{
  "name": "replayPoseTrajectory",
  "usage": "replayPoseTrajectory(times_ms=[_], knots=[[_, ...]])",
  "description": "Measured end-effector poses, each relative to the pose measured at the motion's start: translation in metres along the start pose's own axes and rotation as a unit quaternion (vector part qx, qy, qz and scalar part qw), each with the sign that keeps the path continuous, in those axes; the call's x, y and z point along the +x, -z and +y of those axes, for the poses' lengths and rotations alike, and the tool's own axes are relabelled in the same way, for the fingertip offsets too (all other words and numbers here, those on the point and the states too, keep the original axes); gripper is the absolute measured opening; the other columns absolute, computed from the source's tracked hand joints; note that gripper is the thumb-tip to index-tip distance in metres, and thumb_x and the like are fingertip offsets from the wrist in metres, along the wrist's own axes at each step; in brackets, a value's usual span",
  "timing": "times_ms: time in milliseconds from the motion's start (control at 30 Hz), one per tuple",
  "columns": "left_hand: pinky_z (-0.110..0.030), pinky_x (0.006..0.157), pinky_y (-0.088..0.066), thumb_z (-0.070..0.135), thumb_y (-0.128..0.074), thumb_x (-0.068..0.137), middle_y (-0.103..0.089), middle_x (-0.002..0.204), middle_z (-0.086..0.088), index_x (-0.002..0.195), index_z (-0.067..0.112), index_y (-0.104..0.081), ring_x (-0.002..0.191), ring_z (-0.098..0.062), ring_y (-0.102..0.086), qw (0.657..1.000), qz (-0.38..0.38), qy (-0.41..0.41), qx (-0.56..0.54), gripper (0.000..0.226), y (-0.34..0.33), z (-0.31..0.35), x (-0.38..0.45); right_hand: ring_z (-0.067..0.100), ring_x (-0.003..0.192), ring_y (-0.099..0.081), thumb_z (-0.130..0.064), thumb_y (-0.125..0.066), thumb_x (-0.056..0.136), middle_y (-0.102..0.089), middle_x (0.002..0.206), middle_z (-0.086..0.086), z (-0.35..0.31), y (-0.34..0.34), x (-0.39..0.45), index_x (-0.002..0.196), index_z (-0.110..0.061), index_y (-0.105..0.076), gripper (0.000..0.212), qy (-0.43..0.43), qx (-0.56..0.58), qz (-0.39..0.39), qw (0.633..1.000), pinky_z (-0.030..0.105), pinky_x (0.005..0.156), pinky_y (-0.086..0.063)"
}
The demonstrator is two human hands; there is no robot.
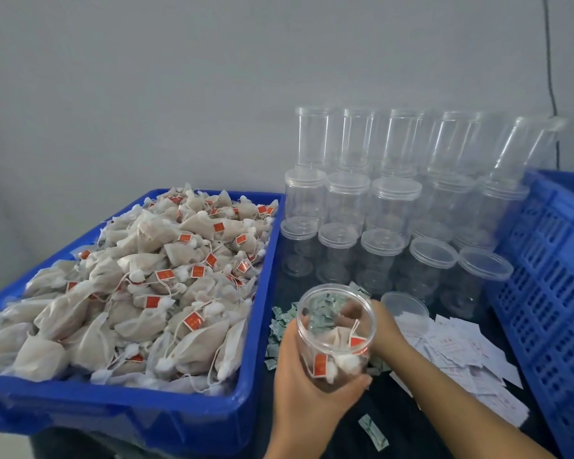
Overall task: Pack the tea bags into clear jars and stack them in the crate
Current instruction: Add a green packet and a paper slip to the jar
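Note:
My left hand (304,382) grips an open clear jar (337,332) from below and the side, tilted toward me. A few tea bags with red tags lie in its bottom. My right hand (383,326) is behind the jar, its fingers seen blurred through the clear wall near the mouth; whether they hold anything is unclear. A large heap of tea bags (140,286) fills the blue tray (262,293) on the left. The blue slotted crate (550,276) stands at the right edge.
Several lidded empty clear jars (391,207) stand stacked in rows at the back. A loose clear lid (405,306) lies behind my right hand. Small green sachets (282,323) and white paper slips (458,352) are spread over the dark table.

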State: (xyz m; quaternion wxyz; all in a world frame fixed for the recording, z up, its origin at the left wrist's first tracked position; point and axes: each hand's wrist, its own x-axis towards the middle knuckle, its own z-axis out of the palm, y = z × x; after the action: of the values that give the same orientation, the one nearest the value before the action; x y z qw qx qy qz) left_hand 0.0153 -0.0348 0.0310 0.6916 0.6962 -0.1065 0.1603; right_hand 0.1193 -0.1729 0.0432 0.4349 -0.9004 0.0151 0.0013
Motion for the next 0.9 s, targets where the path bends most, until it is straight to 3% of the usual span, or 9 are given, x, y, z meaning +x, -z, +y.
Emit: replayPoseTrajectory(times_ms=[100,233,367,500,633,767,900], knots=[[-0.01,0.08,-0.051,0.023,-0.091,0.044,-0.056,0.119,0.032,0.115,0.061,-0.044,0.11,0.005,-0.058,0.999,-0.009,0.032,-0.023,0.094,-0.001,-0.014,-0.002,0.017,0.079,-0.068,-0.019,-0.081,0.081,-0.072,0.081,-0.001,-0.011,0.022,-0.002,0.079,-0.02,-0.069,0.013,-0.004,0.046,0.002,0.999,0.028,0.073,-0.056],[-0.003,0.076,-0.046,0.024,-0.091,0.043,-0.055,0.12,0.034,0.112,0.068,-0.042,0.108,0.011,-0.056,1.0,-0.011,0.027,-0.012,0.095,-0.005,-0.022,-0.001,0.0,0.069,-0.069,-0.019,-0.084,0.077,-0.075,0.074,-0.009,-0.034,0.054,-0.02,0.077,-0.025,-0.072,0.013,0.052,0.127,0.015,0.99,0.007,0.058,-0.048],[-0.008,0.075,-0.051,0.016,-0.092,0.046,-0.059,0.118,0.03,0.112,0.065,-0.046,0.106,0.007,-0.06,0.999,-0.017,0.036,-0.021,0.094,-0.009,-0.029,0.0,-0.004,0.077,-0.067,-0.03,-0.083,0.074,-0.075,0.086,-0.013,-0.053,0.074,-0.047,0.072,-0.035,-0.076,0.008,0.085,0.153,-0.039,0.984,0.009,0.068,-0.047],[-0.027,0.083,-0.057,0.023,-0.093,0.045,-0.064,0.117,0.02,0.119,0.057,-0.045,0.106,-0.004,-0.065,0.999,-0.025,0.045,-0.019,0.095,-0.017,-0.034,0.0,-0.016,0.088,-0.056,-0.031,-0.082,0.077,-0.061,0.103,-0.022,-0.05,0.073,-0.061,0.065,-0.036,-0.073,0.016,0.092,0.03,-0.064,0.993,0.011,0.076,-0.036],[-0.012,0.079,-0.051,0.027,-0.092,0.045,-0.06,0.121,0.024,0.126,0.055,-0.041,0.109,0.001,-0.061,0.999,-0.028,0.028,-0.006,0.1,-0.026,-0.038,-0.003,-0.025,0.089,-0.045,-0.032,-0.079,0.081,-0.049,0.113,-0.025,-0.042,0.07,-0.065,0.073,-0.037,-0.072,0.012,0.091,-0.048,-0.1,0.99,0.009,0.078,-0.032],[-0.014,0.08,-0.052,0.025,-0.091,0.043,-0.057,0.121,0.027,0.119,0.064,-0.042,0.11,0.002,-0.059,0.999,-0.038,0.03,-0.007,0.098,-0.032,-0.039,-0.003,-0.006,0.115,-0.038,-0.03,-0.077,0.085,-0.04,0.122,-0.017,-0.036,0.067,-0.066,0.089,-0.027,-0.078,0.005,0.086,-0.105,-0.109,0.985,0.023,0.099,-0.032],[-0.021,0.086,-0.053,0.024,-0.091,0.043,-0.058,0.122,0.026,0.117,0.064,-0.044,0.112,0.0,-0.059,0.998,-0.051,0.03,-0.01,0.097,-0.034,-0.037,-0.002,0.0,0.125,-0.036,-0.032,-0.071,0.09,-0.037,0.124,-0.017,-0.035,0.067,-0.068,0.1,-0.024,-0.078,0.014,0.076,-0.129,-0.123,0.981,0.026,0.103,-0.033]])
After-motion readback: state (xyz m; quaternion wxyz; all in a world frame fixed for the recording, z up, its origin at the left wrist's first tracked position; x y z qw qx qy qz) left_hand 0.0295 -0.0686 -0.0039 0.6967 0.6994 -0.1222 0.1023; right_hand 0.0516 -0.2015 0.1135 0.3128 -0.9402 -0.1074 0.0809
